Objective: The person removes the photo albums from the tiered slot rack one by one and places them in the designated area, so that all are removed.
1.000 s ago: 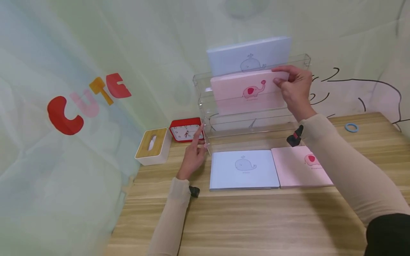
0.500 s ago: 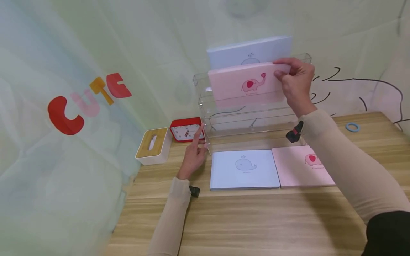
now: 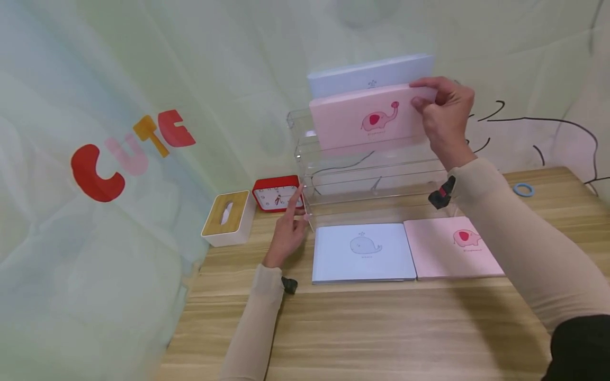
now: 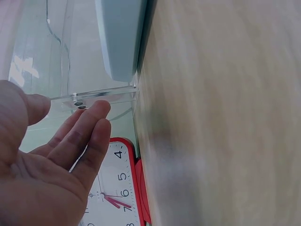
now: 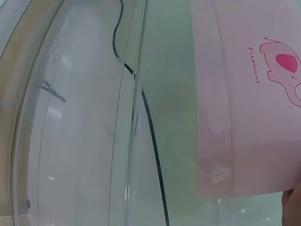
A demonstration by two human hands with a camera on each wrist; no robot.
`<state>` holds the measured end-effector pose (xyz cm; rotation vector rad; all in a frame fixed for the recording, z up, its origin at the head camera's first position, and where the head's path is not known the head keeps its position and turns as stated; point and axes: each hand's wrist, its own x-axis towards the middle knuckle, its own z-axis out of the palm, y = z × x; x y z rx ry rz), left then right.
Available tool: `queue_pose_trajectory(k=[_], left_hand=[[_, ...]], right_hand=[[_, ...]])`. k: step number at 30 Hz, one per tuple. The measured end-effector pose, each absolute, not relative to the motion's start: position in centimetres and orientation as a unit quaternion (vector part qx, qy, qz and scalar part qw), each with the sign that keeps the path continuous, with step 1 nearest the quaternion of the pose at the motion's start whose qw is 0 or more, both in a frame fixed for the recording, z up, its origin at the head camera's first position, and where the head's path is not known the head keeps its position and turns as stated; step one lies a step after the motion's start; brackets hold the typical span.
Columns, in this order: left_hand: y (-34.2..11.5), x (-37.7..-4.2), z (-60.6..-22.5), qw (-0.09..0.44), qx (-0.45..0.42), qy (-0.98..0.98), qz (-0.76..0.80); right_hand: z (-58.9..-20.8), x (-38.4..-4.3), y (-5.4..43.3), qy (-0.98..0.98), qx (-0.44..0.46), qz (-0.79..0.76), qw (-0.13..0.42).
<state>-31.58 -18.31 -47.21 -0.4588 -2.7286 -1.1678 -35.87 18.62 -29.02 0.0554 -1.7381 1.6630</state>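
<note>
My right hand (image 3: 447,114) pinches the top right corner of a pink elephant book (image 3: 345,119) between thumb and fingers. The book stands upright, its lower edge behind a front panel of the clear acrylic rack (image 3: 343,198). Behind it, a pale blue book (image 3: 333,83) stands in the rack's top tier, its whale drawing mostly covered. My left hand (image 3: 287,233) touches the rack's left side with extended fingers; the left wrist view shows thumb and fingertips (image 4: 101,110) at the clear side panel. The right wrist view shows the pink book's (image 5: 254,127) lower part over the tiers.
A blue whale book (image 3: 333,259) and another pink elephant book (image 3: 433,259) lie flat before the rack. Left of it stand a red clock (image 3: 276,185) and a tissue box (image 3: 240,225). A blue ring (image 3: 523,190) lies at right.
My right hand has lifted the pink elephant book higher in the rack, covering more of the blue book behind. My left hand stays at the rack's side.
</note>
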Motion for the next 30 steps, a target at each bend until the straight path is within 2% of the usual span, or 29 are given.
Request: queue_pose_trajectory(k=[13, 30], left_hand=[[-18.2, -31.5, -47.4, 0.070, -0.151, -0.908, -0.384], [-18.0, -31.9, -47.3, 0.076, -0.158, -0.909, -0.377]], right_hand=[[-27.9, -33.2, 17.9, -0.648, 0.051, 0.644, 0.403], [-27.6, -32.7, 18.3, -0.642, 0.061, 0.651, 0.400]])
